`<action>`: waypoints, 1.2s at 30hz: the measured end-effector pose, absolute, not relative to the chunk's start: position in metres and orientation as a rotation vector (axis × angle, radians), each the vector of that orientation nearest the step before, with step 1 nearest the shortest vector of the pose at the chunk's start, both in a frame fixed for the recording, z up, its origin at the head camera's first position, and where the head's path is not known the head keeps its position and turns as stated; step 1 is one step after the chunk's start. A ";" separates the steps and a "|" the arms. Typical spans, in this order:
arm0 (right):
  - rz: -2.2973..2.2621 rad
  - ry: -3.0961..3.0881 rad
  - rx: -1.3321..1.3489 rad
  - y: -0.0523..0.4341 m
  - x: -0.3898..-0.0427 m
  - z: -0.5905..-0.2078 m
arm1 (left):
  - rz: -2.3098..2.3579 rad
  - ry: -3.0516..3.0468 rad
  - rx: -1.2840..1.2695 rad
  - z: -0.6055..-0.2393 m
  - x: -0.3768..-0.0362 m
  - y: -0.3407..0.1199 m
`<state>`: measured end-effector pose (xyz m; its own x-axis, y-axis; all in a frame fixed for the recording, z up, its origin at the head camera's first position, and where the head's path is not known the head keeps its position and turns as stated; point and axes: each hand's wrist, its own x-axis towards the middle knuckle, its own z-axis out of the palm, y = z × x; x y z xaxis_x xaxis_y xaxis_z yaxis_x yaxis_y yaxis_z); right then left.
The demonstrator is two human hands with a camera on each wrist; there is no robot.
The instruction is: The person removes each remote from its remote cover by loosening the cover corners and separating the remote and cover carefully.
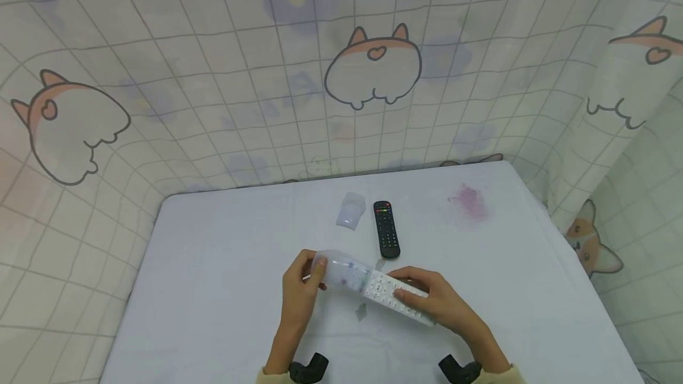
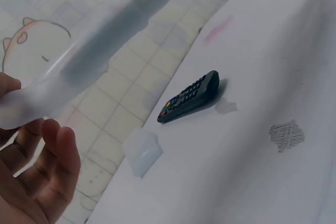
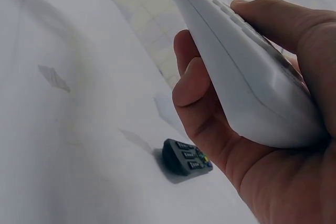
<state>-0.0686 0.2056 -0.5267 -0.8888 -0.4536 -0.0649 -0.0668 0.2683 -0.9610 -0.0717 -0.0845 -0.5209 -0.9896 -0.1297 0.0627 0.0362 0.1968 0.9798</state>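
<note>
A white remote control (image 1: pixel 380 288) is held above the table by my right hand (image 1: pixel 439 301), its thumb on the button side and its fingers around the back. A translucent plastic sleeve (image 1: pixel 338 268) covers the remote's far end. The sleeve's loose end is pinched between thumb and fingers of my left hand (image 1: pixel 300 292). In the right wrist view the remote's bare white casing (image 3: pixel 231 72) sits in the palm. Just beyond the hands, a black remote control (image 1: pixel 386 230) lies on the table with its buttons up.
Left of the black remote lies another translucent plastic sleeve (image 1: pixel 351 211), flat on the white tabletop (image 1: pixel 224 253). A pink stain (image 1: pixel 471 201) marks the cloth at the back right. Behind the table hangs a checked curtain (image 1: pixel 240 105) with cartoon animals.
</note>
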 end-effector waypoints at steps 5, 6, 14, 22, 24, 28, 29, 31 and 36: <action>-1.700 2.164 -0.456 0.202 -0.065 -0.529 | -1.910 -2.272 0.109 -0.520 -0.072 -0.084; -1.699 2.167 -0.458 0.202 -0.065 -0.529 | -1.907 -2.262 0.108 -0.520 -0.072 -0.085; -1.712 2.163 -0.478 0.201 -0.062 -0.530 | -1.855 -2.241 0.100 -0.520 -0.075 -0.086; -1.694 2.186 -0.482 0.206 -0.058 -0.530 | -1.900 -2.261 0.109 -0.513 -0.077 -0.085; -1.690 2.184 -0.484 0.207 -0.057 -0.530 | -1.918 -2.260 0.125 -0.512 -0.077 -0.085; -1.685 2.168 -0.501 0.209 -0.056 -0.529 | -1.944 -2.251 0.152 -0.510 -0.075 -0.085; -1.683 2.165 -0.506 0.209 -0.056 -0.529 | -1.946 -2.249 0.153 -0.510 -0.075 -0.085; -1.682 2.158 -0.512 0.210 -0.056 -0.528 | -1.938 -2.248 0.151 -0.510 -0.075 -0.086; -1.690 2.142 -0.518 0.215 -0.054 -0.526 | -1.883 -2.217 0.165 -0.510 -0.077 -0.092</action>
<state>-0.0541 0.2148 -0.5263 -0.8670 -0.4952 -0.0558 -0.0611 0.2167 -0.9743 -0.0767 -0.0915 -0.5098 -0.9677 -0.2315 0.1001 0.0613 0.1692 0.9837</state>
